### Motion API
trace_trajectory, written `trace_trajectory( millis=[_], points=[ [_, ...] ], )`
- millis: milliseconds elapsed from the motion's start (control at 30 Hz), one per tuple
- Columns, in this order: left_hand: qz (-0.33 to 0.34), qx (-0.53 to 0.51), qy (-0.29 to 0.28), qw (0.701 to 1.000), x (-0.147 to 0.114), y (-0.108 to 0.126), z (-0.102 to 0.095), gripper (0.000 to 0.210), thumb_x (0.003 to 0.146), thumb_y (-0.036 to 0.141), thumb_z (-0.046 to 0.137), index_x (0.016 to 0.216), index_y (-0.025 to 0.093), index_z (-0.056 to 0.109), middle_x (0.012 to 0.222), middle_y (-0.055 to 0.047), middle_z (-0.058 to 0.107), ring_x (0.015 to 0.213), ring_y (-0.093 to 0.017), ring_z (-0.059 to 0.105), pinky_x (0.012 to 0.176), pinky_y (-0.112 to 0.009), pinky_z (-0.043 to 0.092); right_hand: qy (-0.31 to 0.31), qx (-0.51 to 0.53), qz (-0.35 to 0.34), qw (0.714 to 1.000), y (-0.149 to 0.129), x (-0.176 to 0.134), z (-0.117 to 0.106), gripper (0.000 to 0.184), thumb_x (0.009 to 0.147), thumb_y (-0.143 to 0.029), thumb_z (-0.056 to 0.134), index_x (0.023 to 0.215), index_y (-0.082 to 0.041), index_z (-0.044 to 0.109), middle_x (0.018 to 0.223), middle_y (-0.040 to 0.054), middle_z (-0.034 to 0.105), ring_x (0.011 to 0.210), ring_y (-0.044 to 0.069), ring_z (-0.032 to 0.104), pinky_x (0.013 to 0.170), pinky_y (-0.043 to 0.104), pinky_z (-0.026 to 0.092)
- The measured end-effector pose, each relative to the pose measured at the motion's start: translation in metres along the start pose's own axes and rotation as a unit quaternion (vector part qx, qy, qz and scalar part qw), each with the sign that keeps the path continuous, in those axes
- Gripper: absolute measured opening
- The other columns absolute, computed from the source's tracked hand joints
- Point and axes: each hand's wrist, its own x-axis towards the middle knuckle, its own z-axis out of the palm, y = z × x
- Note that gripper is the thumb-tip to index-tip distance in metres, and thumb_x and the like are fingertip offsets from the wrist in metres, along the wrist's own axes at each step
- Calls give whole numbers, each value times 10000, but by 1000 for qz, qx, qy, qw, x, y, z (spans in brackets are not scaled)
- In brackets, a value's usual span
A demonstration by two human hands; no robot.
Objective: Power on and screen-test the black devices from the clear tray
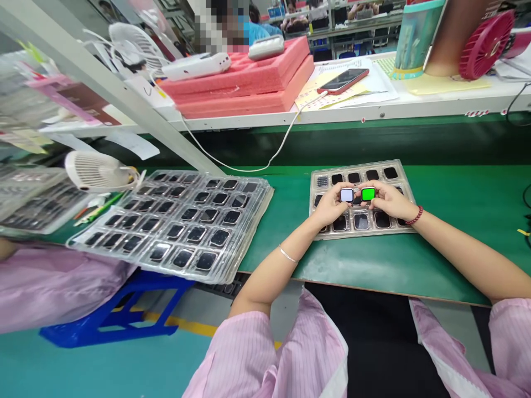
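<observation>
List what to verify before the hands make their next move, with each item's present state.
1. Left grip: left hand holds the pale-screened device: ok.
2. Right grip: right hand holds the green-screened device: ok.
3. Both screens lit and facing the camera: ok.
4. Screens showing the same colour: not ok, one pale, one green.
5. Vacant slot in the tray beneath the hands: cannot tell, the hands cover part of it.
6. Tray apart from the larger trays on the left: ok, green tabletop shows between.
</observation>
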Motion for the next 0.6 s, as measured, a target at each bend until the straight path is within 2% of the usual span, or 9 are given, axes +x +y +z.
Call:
trace_trajectory(
  millis=[167, 300, 467, 600],
  points=[
    [-18, 10, 8, 1000, -1, 4, 2, 428, 773, 163, 674, 1200, 156, 638, 1096, -78, 713, 789, -131, 649, 747, -263, 555, -3, 13, 17, 1000, 2, 0, 1, 439, 833, -152, 620, 1268, -206, 652, 1150, 91, 781, 809, 169, 775, 695, 268, 624],
    [-32, 31, 17, 999, -2, 6, 2, 485, 735, 117, 696, 1214, 166, 636, 1050, -60, 725, 800, -134, 654, 741, -244, 535, 1, 36, 18, 999, 4, 0, 1, 445, 795, -171, 679, 1238, -202, 659, 1147, 98, 789, 843, 187, 781, 666, 256, 612],
    [-58, 22, 8, 998, -2, 11, 4, 376, 804, 175, 706, 1175, 161, 646, 946, -39, 720, 671, -102, 636, 695, -241, 537, 13, 33, 33, 999, 3, -1, 2, 409, 809, -228, 706, 1216, -200, 675, 1152, 101, 790, 864, 194, 787, 687, 260, 612],
    [-54, 4, 11, 998, -1, 12, 7, 320, 815, 169, 700, 1130, 150, 652, 897, -31, 716, 658, -93, 627, 679, -230, 548, 34, 29, 39, 998, 2, -2, 2, 414, 797, -277, 744, 1199, -198, 686, 1156, 108, 789, 847, 190, 778, 706, 271, 612]
  ],
)
